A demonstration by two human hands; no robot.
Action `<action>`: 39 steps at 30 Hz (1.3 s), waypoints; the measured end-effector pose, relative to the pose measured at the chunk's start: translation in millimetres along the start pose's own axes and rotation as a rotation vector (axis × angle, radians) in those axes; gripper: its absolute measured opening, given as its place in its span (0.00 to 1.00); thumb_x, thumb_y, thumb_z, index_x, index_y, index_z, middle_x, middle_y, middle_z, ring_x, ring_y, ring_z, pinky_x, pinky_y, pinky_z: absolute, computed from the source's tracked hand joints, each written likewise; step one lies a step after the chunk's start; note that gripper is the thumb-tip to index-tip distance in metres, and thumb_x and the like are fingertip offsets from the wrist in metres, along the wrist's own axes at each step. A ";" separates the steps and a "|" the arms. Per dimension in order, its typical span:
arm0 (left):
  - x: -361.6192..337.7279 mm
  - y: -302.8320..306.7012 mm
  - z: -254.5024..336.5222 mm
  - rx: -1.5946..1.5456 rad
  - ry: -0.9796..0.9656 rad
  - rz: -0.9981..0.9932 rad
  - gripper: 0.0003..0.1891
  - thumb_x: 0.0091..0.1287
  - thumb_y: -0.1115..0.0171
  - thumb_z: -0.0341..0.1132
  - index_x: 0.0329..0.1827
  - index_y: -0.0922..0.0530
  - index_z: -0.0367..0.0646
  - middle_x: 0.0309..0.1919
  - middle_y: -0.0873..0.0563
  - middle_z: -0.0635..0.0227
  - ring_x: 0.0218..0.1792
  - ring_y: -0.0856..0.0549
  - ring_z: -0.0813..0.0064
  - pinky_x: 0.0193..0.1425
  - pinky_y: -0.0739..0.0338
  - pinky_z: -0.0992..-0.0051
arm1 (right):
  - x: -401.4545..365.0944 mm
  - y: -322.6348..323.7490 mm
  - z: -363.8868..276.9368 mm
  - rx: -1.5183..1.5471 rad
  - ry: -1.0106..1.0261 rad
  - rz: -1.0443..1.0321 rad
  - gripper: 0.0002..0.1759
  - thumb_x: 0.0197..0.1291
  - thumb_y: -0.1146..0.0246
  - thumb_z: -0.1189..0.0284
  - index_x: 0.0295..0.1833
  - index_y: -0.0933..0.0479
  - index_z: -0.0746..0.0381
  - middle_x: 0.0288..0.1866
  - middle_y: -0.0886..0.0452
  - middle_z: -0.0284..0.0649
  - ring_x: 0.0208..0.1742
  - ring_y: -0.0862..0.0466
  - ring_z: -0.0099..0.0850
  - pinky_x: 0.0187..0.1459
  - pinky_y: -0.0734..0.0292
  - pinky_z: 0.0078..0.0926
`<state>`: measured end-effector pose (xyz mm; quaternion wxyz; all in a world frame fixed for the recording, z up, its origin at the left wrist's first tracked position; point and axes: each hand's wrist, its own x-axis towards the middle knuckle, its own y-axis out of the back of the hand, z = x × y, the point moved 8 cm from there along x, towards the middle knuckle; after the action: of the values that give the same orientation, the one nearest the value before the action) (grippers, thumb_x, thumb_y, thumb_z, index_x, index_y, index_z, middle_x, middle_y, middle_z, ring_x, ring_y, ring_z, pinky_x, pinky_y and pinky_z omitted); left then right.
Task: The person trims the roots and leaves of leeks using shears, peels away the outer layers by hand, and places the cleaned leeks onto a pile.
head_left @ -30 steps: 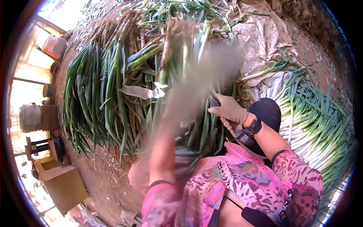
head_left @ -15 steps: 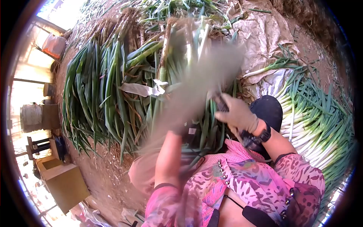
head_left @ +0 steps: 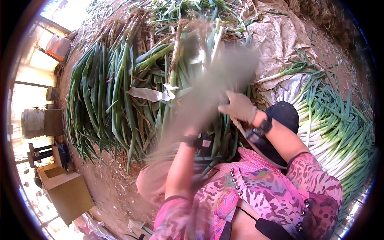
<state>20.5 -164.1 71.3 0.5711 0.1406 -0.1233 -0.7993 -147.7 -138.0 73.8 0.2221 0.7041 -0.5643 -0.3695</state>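
Observation:
My right hand [head_left: 241, 108], in a pale work glove with a dark watch at the wrist, is over the near right edge of the big unpeeled green onions [head_left: 120, 80]. Its thumb and forefinger are spread apart, and nothing shows between them. Their tips meet a grey-brown blur. My left hand [head_left: 193, 130] reaches into that blur from below. Past its black wristband the fingers are smeared out, so any object in them is hidden. A thin tan strip [head_left: 241, 127] runs below my right hand, beside my dark shoe [head_left: 283, 116].
Peeled green onions [head_left: 324, 140] with white stems lie in a heap on the right. A crumpled tan sheet [head_left: 276, 36] covers soil at the back. A white strip [head_left: 146, 94] rests on the unpeeled pile. Left stands a wooden box [head_left: 70, 196].
My right hand has turned and shifted slightly up and left. The dark thing by its fingers no longer shows. My left forearm has moved slightly right and up.

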 end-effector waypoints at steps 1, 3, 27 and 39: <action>-2.2 -3.1 -7.0 -0.038 0.042 0.000 0.20 0.62 0.28 0.44 0.46 0.16 0.33 0.32 0.10 0.63 0.33 0.13 0.77 0.41 0.19 0.73 | 20.1 1.0 7.5 0.000 -0.003 0.028 0.27 0.55 0.33 0.51 0.49 0.20 0.63 0.38 0.14 0.54 0.45 0.13 0.53 0.49 0.20 0.45; -7.0 -9.2 -21.1 -0.115 0.126 0.006 0.20 0.63 0.29 0.43 0.47 0.16 0.33 0.32 0.11 0.64 0.33 0.14 0.78 0.41 0.19 0.74 | 72.5 -6.2 26.7 0.019 0.039 0.029 0.26 0.56 0.34 0.53 0.49 0.19 0.64 0.38 0.13 0.53 0.45 0.13 0.53 0.50 0.20 0.45; -58.7 -54.4 -60.3 -0.787 0.571 -0.327 0.13 0.73 0.35 0.41 0.50 0.18 0.40 0.35 0.15 0.72 0.33 0.16 0.80 0.41 0.19 0.77 | 129.7 13.6 10.4 0.120 0.061 -0.022 0.29 0.58 0.33 0.55 0.54 0.23 0.69 0.40 0.15 0.55 0.43 0.14 0.50 0.50 0.20 0.42; -49.9 -56.1 -58.8 -0.176 0.415 -0.263 0.19 0.71 0.34 0.47 0.49 0.15 0.38 0.37 0.10 0.64 0.37 0.13 0.74 0.47 0.19 0.72 | 123.5 -1.8 8.0 0.108 0.103 -0.038 0.27 0.59 0.33 0.56 0.52 0.23 0.69 0.38 0.15 0.55 0.41 0.13 0.49 0.47 0.20 0.42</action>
<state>8.1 -101.1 0.7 0.4853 0.2662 0.0858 -0.8284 -141.6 -255.1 34.2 0.2055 0.7438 -0.5576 -0.3060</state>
